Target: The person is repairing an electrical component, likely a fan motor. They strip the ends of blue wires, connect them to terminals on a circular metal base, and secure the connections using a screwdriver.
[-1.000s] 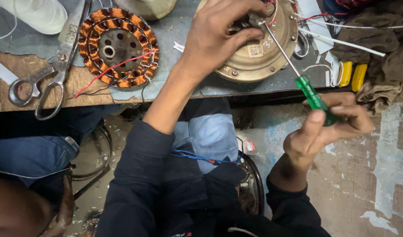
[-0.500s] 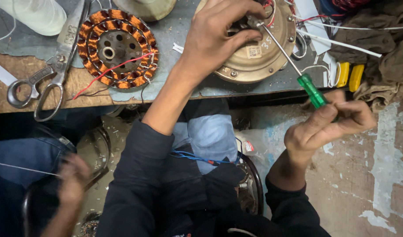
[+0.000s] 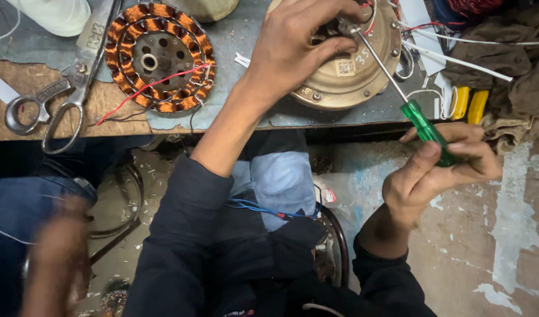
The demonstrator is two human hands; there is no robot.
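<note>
Screwdriver (image 3: 425,124) set into the round brass-coloured motor housing (image 3: 363,70) at the bench edge

The right hand (image 3: 442,173), closed round the green handle, has shifted slightly nearer the housing than a second ago, so the turning seems under way; the left hand (image 3: 293,47) is curled over the housing's centre, fingers pinching at the blade tip beside red wires; left of the housing lie the copper-wound stator (image 3: 158,56) and, beyond it, scissors (image 3: 64,94); a blurred hand of another person (image 3: 58,258) has appeared well below them.

We see a green-handled screwdriver (image 3: 425,126) slanting from right of centre up to the round brass-coloured motor housing (image 3: 351,64) at upper centre, tip on its top.
</note>
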